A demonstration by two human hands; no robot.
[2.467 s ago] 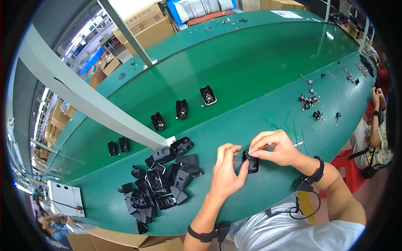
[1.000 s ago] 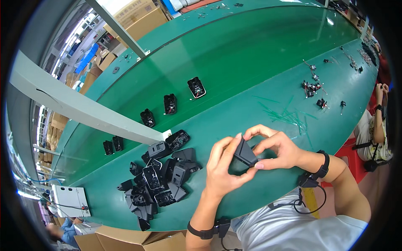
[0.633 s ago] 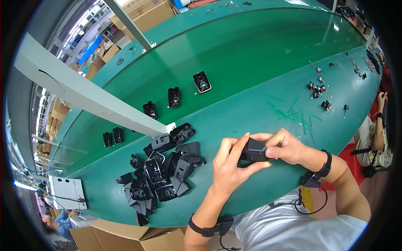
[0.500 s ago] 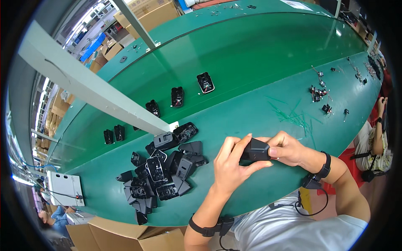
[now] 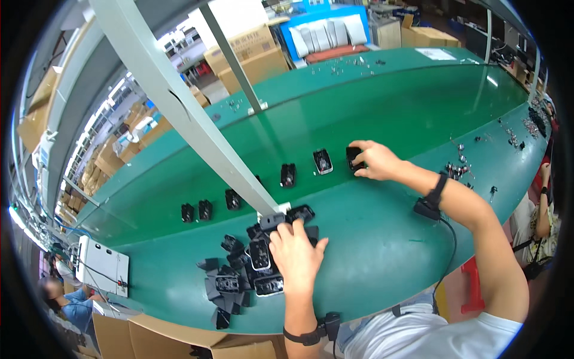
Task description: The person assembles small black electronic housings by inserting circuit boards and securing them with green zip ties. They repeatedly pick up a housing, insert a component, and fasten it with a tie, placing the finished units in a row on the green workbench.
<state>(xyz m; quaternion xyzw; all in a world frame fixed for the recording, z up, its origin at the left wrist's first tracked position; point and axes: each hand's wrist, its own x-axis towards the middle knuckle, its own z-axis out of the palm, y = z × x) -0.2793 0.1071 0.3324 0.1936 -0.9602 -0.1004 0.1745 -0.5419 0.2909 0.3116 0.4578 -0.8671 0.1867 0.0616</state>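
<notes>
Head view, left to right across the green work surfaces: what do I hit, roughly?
White box → pile of dark housings → right hand at a black housing → small wired parts.

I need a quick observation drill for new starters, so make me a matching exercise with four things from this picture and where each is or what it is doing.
Things
1. Right hand
2. White box
3. Left hand
4. Cardboard box

Places and states
A. Flaps open, by the near edge of the dark green bench
B. Fingers spread at the pile of black housings
C. Gripping a black housing at the bright green strip
D. Toward the picture's left edge

Pairs: 1-C, 2-D, 3-B, 4-A
</notes>
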